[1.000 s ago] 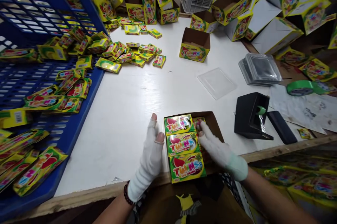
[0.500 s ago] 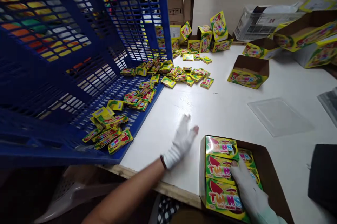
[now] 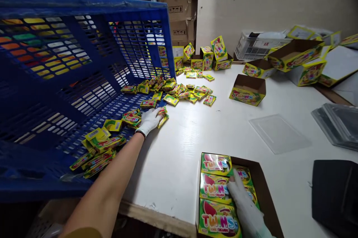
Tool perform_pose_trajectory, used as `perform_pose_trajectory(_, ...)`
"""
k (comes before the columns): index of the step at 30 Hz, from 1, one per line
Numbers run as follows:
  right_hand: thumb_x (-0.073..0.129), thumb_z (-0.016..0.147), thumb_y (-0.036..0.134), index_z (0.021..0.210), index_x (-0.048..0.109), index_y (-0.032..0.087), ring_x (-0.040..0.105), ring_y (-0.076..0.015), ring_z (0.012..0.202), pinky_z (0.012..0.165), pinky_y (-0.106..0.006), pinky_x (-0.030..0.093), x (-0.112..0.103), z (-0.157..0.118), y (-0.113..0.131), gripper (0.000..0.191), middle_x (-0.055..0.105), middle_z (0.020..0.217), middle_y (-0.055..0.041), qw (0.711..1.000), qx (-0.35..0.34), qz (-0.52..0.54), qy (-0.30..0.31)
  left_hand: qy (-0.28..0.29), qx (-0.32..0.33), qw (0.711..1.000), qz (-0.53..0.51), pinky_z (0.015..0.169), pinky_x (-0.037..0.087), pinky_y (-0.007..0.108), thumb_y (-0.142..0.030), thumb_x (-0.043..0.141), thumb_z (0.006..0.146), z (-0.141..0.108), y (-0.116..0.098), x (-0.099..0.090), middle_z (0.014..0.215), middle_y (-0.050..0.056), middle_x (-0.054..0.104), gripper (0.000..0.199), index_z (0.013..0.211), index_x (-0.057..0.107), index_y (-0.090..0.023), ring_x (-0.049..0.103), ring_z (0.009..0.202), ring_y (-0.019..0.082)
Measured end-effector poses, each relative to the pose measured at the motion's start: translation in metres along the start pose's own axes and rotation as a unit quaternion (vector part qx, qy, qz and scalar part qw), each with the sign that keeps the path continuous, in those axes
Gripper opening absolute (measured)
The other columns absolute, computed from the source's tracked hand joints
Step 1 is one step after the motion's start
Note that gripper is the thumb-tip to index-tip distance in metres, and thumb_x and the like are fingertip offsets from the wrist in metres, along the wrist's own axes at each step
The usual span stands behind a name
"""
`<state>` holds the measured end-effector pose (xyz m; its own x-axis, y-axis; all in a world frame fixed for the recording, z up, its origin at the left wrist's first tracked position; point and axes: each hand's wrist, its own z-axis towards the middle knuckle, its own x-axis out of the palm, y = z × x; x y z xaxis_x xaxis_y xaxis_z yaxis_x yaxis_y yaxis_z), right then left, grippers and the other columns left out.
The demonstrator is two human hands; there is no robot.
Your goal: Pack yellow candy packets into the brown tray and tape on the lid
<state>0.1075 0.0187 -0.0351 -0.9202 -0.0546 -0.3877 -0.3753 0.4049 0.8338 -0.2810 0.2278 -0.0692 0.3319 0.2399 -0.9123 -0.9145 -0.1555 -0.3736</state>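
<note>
Left grip (image 3: 150, 120) closes on candy packet (image 3: 163, 116).

Right hand (image 3: 247, 212) cut off at bottom edge; left hand (image 3: 149, 120) fingertips hidden among candy packs (image 3: 163, 116); grip unclear.

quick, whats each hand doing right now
left hand: closed on small candy packs at the blue crate
right hand: open, flat on packs in the brown box
</note>
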Motion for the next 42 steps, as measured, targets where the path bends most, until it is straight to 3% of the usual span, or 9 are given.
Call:
perform_pose_trajectory(5, 0.047, 0.088, 0.061, 0.147, 0.039, 0.033, 0.047, -0.0283, 0.134, 0.108, -0.043, 0.044, -0.025, -0.003, 0.003, 0.065, 0.046, 0.147, -0.0069, 0.996, -0.078, 0.035, -0.024, -0.098, 0.042, 0.991, -0.077, 0.102, 0.041, 0.035, -0.048, 0.064, 0.081, -0.064, -0.059, 0.023, 0.127, 0.016, 0.05, 0.079, 0.146, 0.04, -0.01, 0.05, 0.116, 0.027)
perform_pose_trajectory(9, 0.053, 0.089, 0.06, 0.139, 0.044, 0.025, 0.056, -0.0264, 0.123, 0.11, -0.047, 0.042, -0.05, -0.008, 0.044, 0.062, 0.057, 0.134, -0.011, 0.984, -0.168, 0.015, -0.048, -0.206, 0.189, 0.943, -0.18, 0.094, 0.046, 0.04, -0.044, 0.076, 0.073, -0.116, -0.118, -0.002, 0.114, 0.015, 0.052, 0.076, 0.133, 0.05, -0.006, 0.051, 0.104, 0.027)
perform_pose_trajectory(13, 0.064, 0.084, 0.051, 0.142, 0.038, 0.019, 0.062, -0.0232, 0.108, 0.095, -0.041, 0.052, -0.049, -0.009, 0.091, 0.071, 0.056, 0.133, -0.0153, 0.967, -0.249, -0.011, 0.06, -0.215, 0.319, 0.888, -0.251, 0.09, 0.048, 0.04, -0.032, 0.074, 0.073, -0.159, -0.189, -0.037, 0.112, 0.012, 0.049, 0.062, 0.126, 0.05, -0.013, 0.05, 0.104, 0.025)
perform_pose_trajectory(17, 0.058, 0.089, 0.038, 0.12, 0.055, 0.011, 0.062, -0.0201, 0.103, 0.092, -0.035, 0.052, -0.057, -0.006, 0.108, 0.041, 0.064, 0.12, -0.0129, 0.943, -0.298, 0.063, 0.136, -0.177, 0.363, 0.857, -0.32, 0.099, 0.047, 0.044, -0.028, 0.071, 0.074, -0.189, -0.23, -0.047, 0.122, 0.016, 0.044, 0.072, 0.136, 0.038, -0.012, 0.046, 0.117, 0.027)
perform_pose_trajectory(20, 0.059, 0.089, 0.037, 0.123, 0.054, 0.012, 0.061, -0.0185, 0.102, 0.088, -0.032, 0.052, -0.097, -0.007, 0.112, 0.042, 0.064, 0.118, -0.01, 0.942, -0.314, -0.015, 0.115, -0.087, 0.4, 0.851, -0.331, 0.112, 0.037, 0.05, -0.041, 0.076, 0.075, -0.201, -0.225, -0.043, 0.15, 0.022, 0.025, 0.099, 0.152, 0.019, -0.014, 0.026, 0.142, 0.035)
perform_pose_trajectory(23, 0.058, 0.088, 0.031, 0.118, 0.059, 0.015, 0.062, -0.0153, 0.086, 0.075, -0.027, 0.051, -0.134, -0.007, 0.122, 0.034, 0.068, 0.102, -0.005, 0.916, -0.251, -0.222, 0.22, -0.013, 0.43, 0.848, -0.31, 0.11, 0.041, 0.049, -0.038, 0.068, 0.084, -0.215, -0.204, -0.037, 0.149, 0.017, 0.037, 0.074, 0.147, 0.034, -0.021, 0.036, 0.139, 0.031)
perform_pose_trajectory(30, 0.072, 0.065, 0.016, 0.056, 0.063, 0.016, 0.047, -0.0137, 0.046, 0.058, -0.032, 0.043, -0.081, 0.035, 0.11, 0.013, 0.055, 0.048, 0.0015, 0.651, -0.106, -0.64, 0.395, -0.015, 0.435, 0.847, -0.306, 0.098, 0.051, 0.042, -0.021, 0.062, 0.087, -0.218, -0.174, -0.029, 0.126, 0.009, 0.061, 0.034, 0.121, 0.058, -0.023, 0.058, 0.117, 0.023)
perform_pose_trajectory(36, 0.075, 0.047, 0.009, 0.04, 0.056, 0.018, 0.05, -0.0167, 0.049, 0.073, -0.036, 0.05, -0.051, 0.051, 0.079, 0.023, 0.045, 0.039, 0.0026, 0.677, -0.119, -0.624, 0.373, -0.092, 0.239, 0.949, -0.184, 0.105, 0.043, 0.048, -0.049, 0.058, 0.083, -0.118, -0.131, 0.001, 0.119, 0.017, 0.06, 0.051, 0.115, 0.062, -0.01, 0.054, 0.119, 0.032)
perform_pose_trajectory(42, 0.081, 0.056, 0.033, 0.053, 0.062, 0.019, 0.065, -0.0264, 0.077, 0.084, -0.041, 0.051, -0.049, 0.044, 0.039, 0.024, 0.06, 0.057, -0.0058, 0.73, -0.122, -0.613, 0.278, 0.023, 0.076, 0.996, 0.048, 0.082, 0.051, 0.055, -0.048, 0.061, 0.076, -0.059, -0.083, 0.047, 0.105, 0.016, 0.062, 0.06, 0.123, 0.057, -0.011, 0.059, 0.097, 0.038)
